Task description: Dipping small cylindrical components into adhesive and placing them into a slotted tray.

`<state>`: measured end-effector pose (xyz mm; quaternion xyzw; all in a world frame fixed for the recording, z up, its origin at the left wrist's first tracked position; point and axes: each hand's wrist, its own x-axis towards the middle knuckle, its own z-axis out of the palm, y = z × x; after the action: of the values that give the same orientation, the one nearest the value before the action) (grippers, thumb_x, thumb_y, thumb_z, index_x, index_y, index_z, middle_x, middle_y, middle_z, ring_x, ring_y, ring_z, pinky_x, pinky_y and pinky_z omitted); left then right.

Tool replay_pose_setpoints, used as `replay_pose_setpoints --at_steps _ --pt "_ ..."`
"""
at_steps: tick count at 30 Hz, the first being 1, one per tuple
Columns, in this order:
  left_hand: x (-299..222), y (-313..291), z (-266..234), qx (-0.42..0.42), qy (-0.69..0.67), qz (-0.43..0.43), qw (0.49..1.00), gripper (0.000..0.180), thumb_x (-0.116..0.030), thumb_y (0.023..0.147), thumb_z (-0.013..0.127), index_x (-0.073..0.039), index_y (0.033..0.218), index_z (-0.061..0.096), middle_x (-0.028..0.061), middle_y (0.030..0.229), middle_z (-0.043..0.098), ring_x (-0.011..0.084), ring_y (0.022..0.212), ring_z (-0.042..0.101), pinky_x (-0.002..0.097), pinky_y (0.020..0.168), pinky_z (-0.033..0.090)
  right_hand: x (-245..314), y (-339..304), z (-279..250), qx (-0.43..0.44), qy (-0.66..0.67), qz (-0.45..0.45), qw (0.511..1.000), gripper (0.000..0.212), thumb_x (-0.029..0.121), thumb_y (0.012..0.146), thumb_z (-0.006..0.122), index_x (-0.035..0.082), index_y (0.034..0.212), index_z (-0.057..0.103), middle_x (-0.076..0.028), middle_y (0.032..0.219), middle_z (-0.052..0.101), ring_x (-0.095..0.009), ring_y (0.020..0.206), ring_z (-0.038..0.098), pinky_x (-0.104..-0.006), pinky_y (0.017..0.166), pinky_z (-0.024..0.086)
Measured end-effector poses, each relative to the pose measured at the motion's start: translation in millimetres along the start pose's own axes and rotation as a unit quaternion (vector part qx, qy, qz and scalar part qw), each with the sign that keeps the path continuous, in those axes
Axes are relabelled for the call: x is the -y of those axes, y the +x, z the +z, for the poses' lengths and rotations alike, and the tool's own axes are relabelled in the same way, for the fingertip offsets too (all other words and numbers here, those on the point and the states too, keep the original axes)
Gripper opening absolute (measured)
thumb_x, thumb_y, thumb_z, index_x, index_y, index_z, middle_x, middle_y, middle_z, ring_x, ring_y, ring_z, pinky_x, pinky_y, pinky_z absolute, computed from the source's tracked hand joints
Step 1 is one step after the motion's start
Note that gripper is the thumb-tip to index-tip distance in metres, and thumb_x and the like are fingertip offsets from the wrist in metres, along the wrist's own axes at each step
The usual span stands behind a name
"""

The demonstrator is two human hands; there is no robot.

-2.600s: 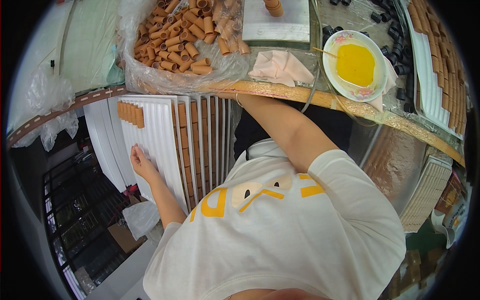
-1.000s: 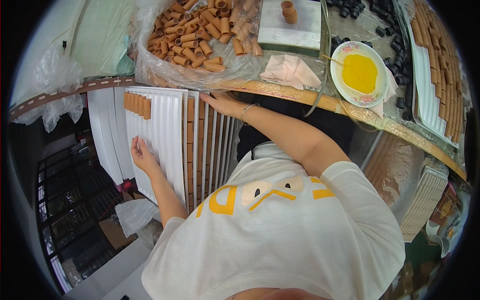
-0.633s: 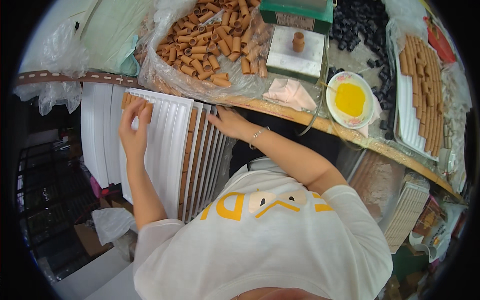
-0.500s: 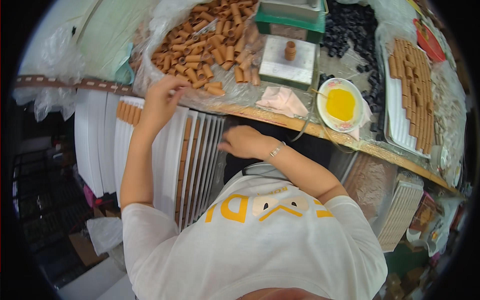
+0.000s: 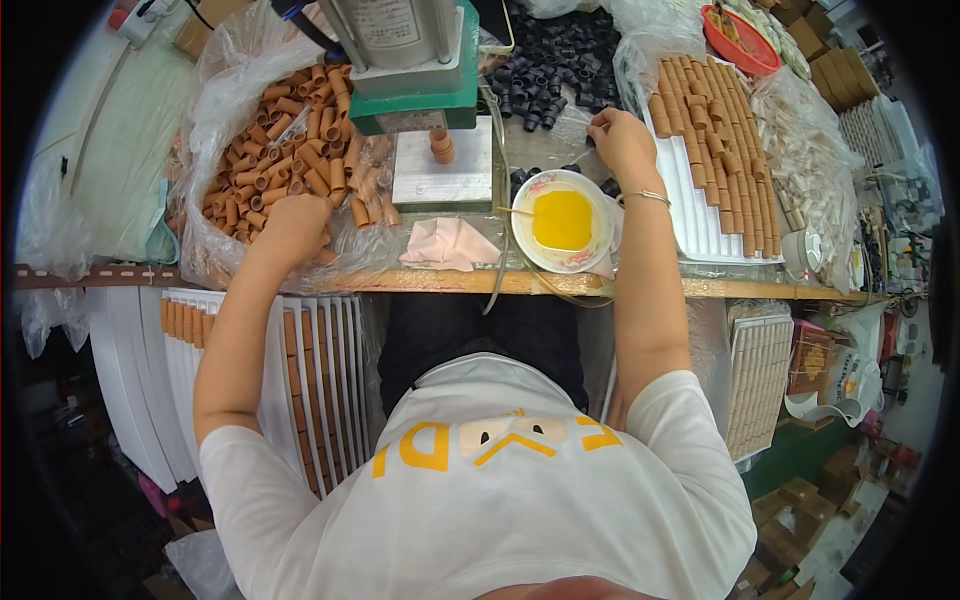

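Left hand (image 5: pixel 297 222): upper left of frame, at the pile's lower edge; fingers curled, grip cannot be told.
Tubes (image 5: pixel 318 181): upper left, loose around the left fingers; any contact is hidden by the hand.
Right hand (image 5: pixel 622 142): upper right of centre; fingertips drawn together, a hold cannot be confirmed.
Caps (image 5: pixel 555 65): top centre, black, just beside the right fingertips.
Press (image 5: pixel 418 100): between both piles, presumably keeping each within one hand's reach.
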<state>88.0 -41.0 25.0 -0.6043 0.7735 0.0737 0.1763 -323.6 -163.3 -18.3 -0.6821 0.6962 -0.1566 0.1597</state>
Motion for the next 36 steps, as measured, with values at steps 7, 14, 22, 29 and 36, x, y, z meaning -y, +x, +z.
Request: replay_pose_setpoints --at_steps 7,14,22,29,36 --pt "-64 -26 -49 -0.145 -0.443 0.097 0.879 0.025 0.0 0.081 0.068 -0.001 0.103 0.057 0.0102 0.09 0.068 0.0225 0.086 0.068 0.0318 0.072 0.053 -25 2 6 -0.032 -0.11 -0.034 0.993 0.018 0.018 0.081 0.071 0.008 0.096 0.069 -0.015 0.102 0.064 -0.032 0.094 0.066 -0.0408 0.078 0.053" --pt "-120 -7 -10 -0.136 -0.609 0.132 0.77 0.029 0.003 0.08 0.069 -0.003 0.107 0.059 0.0017 0.102 0.065 0.01 0.095 0.062 0.0232 0.071 0.051 -16 -75 -16 -0.146 0.247 -0.14 0.948 0.009 0.01 0.089 0.068 0.002 0.091 0.064 -0.004 0.081 0.063 -0.01 0.073 0.059 -0.0229 0.068 0.048" --pt "-155 14 27 0.0 -0.948 0.117 0.297 0.035 -0.016 0.096 0.061 -0.007 0.128 0.051 0.0095 0.113 0.062 0.0101 0.095 0.057 0.0214 0.08 0.045 8 -136 -2 -0.084 0.281 -0.094 0.951 0.016 0.008 0.077 0.078 0.003 0.079 0.063 -0.004 0.082 0.067 -0.012 0.075 0.061 -0.0248 0.068 0.048" --pt "-173 19 33 0.054 -0.986 0.004 0.155 0.028 -0.013 0.098 0.057 -0.009 0.125 0.054 0.0081 0.118 0.061 0.0142 0.104 0.06 0.0213 0.08 0.051 19 -143 3 -0.161 0.003 -0.256 0.953 0.011 0.016 0.072 0.077 0.012 0.075 0.068 0.001 0.097 0.066 -0.021 0.091 0.059 -0.0394 0.078 0.04" --pt "-190 29 35 0.074 -0.983 0.034 0.166 0.02 -0.015 0.097 0.058 -0.007 0.116 0.057 0.008 0.115 0.064 0.0165 0.108 0.061 0.0225 0.08 0.053 16 -148 -2 -0.166 0.048 -0.264 0.949 0.009 0.016 0.072 0.076 0.017 0.08 0.073 0.0 0.099 0.064 -0.022 0.094 0.057 -0.0413 0.083 0.037"
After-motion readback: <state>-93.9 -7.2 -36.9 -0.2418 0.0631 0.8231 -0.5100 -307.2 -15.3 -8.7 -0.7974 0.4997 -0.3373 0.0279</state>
